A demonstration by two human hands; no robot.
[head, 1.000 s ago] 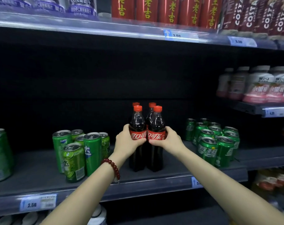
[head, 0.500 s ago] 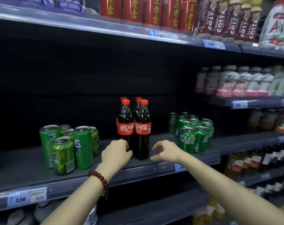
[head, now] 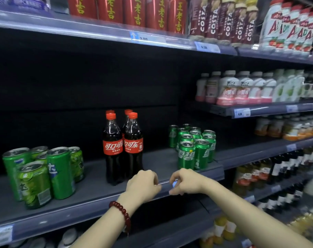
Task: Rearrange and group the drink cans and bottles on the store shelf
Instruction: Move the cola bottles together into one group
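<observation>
Four cola bottles (head: 122,149) with red caps stand upright in a tight block on the middle of the shelf (head: 91,192), two in front and two behind. To their left I see a cluster of green cans (head: 43,173), well apart from them; to their right a second cluster, the green Sprite cans (head: 194,147), sits near the shelf's right end. My left hand (head: 143,186) hangs in front of the bottles at the shelf's front edge, fingers loosely curled, gripping nothing; a red bead bracelet (head: 120,214) circles that wrist. My right hand (head: 185,181) hovers just beside it, below the Sprite cans, fingers also loosely curled and holding nothing. Neither hand touches a bottle or can.
</observation>
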